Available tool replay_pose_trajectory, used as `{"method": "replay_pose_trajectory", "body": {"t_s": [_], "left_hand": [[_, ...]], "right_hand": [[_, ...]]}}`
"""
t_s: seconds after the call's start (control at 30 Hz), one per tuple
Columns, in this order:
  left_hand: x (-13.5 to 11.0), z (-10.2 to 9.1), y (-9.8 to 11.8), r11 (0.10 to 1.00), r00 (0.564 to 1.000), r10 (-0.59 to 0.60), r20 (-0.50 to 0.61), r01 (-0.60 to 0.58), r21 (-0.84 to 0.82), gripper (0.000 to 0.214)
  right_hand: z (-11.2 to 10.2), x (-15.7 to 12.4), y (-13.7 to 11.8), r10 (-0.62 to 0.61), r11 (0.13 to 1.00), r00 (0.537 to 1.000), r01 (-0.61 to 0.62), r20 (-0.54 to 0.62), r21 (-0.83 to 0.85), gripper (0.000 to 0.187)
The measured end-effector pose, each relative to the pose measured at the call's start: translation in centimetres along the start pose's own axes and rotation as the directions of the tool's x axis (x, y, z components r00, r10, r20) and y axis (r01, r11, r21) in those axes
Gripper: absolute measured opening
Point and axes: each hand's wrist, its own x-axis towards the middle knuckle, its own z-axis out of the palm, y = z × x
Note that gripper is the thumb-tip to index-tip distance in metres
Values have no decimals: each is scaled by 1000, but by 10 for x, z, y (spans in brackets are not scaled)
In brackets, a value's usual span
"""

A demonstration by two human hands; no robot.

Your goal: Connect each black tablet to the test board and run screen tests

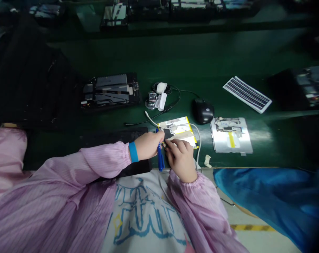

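Note:
A blue pen-like tool (160,156) is held in my left hand (148,146), its fingers wrapped round it and a blue band on the wrist. Beside it, my right hand (182,158) rests with bent fingertips together at the near left edge of a flat white pack with yellow edges (184,121), which looks like a battery pack. What those fingertips pinch, if anything, is hidden. Across the pack runs a pale cable (198,135), curving down past my right hand. A dark flat panel (114,137) lies partly under my left forearm.
A black mouse (203,110), a metal plate with parts (231,137) and a keyboard-like sheet (247,94) lie to the right. Coiled black cable (172,88) sits behind the pack. An open device (110,89) and dark stacks (30,77) stand left. A person's pink sleeve (7,151) shows far left.

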Motion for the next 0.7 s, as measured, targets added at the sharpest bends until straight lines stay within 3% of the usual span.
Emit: {"method": "replay_pose_trajectory", "body": {"t_s": [0.23,0.7], "left_hand": [[1,2,-2,1000,1000,22,-18,-22,-1,7],[1,1,-7,985,995,51,-87,-64,-161,13]], "right_hand": [[0,0,0,-2,1000,1000,2,3,-12,32],[4,-4,4,64,986,997,-55,-54,156,30]]}}
